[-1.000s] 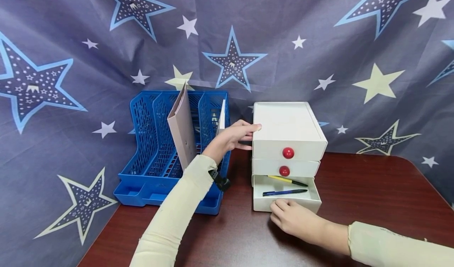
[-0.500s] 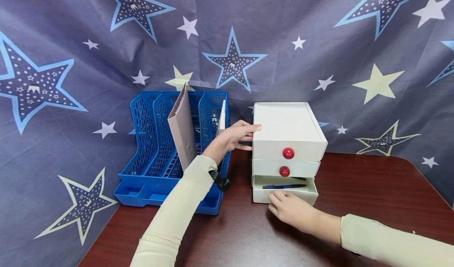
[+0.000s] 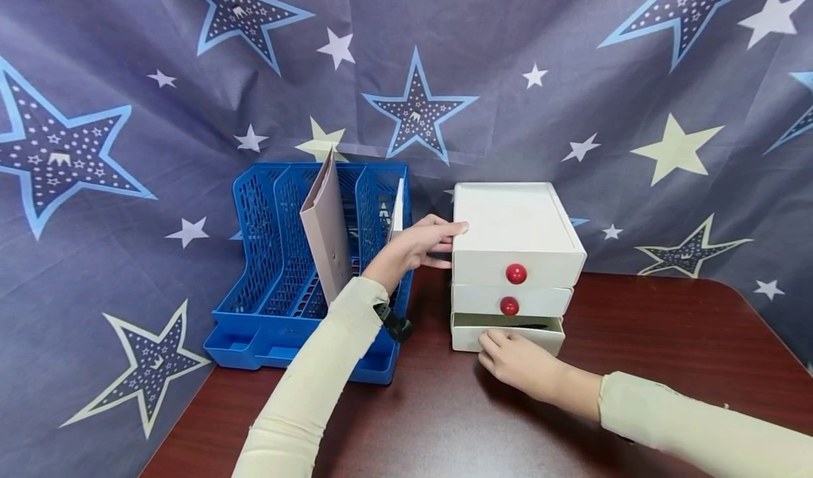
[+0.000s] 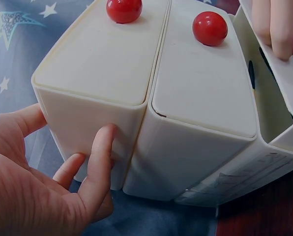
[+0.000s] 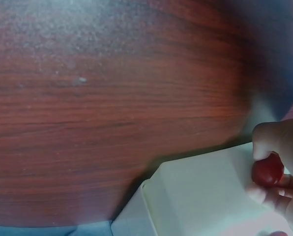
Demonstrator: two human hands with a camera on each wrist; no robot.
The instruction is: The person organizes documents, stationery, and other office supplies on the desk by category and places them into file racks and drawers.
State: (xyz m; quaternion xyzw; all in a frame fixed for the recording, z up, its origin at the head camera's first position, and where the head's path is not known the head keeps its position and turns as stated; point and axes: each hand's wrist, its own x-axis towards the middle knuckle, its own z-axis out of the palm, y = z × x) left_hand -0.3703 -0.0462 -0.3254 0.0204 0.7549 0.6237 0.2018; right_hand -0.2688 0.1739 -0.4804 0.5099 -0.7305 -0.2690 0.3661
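Observation:
A white drawer unit (image 3: pixel 514 213) with red knobs stands on the table. My left hand (image 3: pixel 424 243) rests against its left side, the thumb at the top edge. In the left wrist view, the fingers (image 4: pixel 101 152) touch the side wall without wrapping round it. The bottom drawer (image 3: pixel 466 339) is partly pulled out. My right hand (image 3: pixel 521 366) is at its front, and in the right wrist view thumb and fingers pinch the red knob (image 5: pixel 268 169). Inside the drawer a dark pen (image 3: pixel 530 326) shows as a thin strip; the rest of the drawer's inside is hidden.
To the left stands a blue file rack (image 3: pixel 254 252) holding a beige folder (image 3: pixel 327 234) and a white item (image 3: pixel 398 206). The rack sits close to my left forearm. A star-patterned cloth (image 3: pixel 495 33) hangs behind the dark red wooden table (image 3: pixel 686 351).
The bottom drawer has slid inward, pushed by my right hand at its front. The yellow pen has gone out of sight in the head view. My left hand has stayed put.

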